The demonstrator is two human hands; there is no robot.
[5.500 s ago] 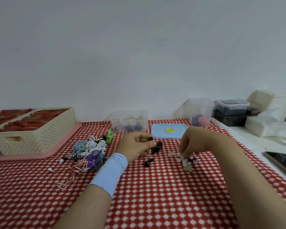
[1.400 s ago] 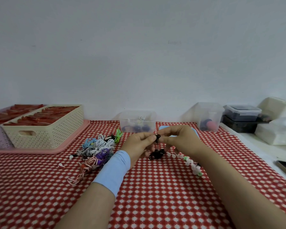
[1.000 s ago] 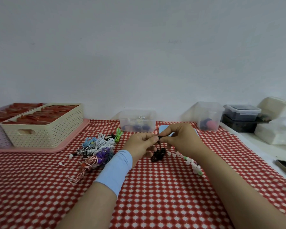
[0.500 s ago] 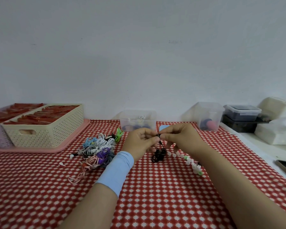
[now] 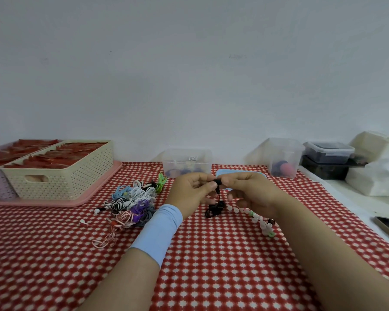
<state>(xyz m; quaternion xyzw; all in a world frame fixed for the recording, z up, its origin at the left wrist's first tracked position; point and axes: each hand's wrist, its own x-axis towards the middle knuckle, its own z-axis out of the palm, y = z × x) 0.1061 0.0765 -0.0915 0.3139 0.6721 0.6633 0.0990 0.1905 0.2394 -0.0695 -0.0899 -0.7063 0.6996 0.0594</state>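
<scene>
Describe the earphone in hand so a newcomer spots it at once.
On the red checked cloth, look mid-table where the left hand and right hand meet. Both pinch the black earphone, its cord coiled on the cloth below. It is all black, unlike the coloured bundles heaped to the left.

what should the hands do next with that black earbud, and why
Likely press the right hand toward the left hand, seating a tip on the black earbud both pinch above the cloth. Its cable hangs to a coil, and loose ear tips lie by the right wrist. Whether a tip is on is too small to tell.
</scene>
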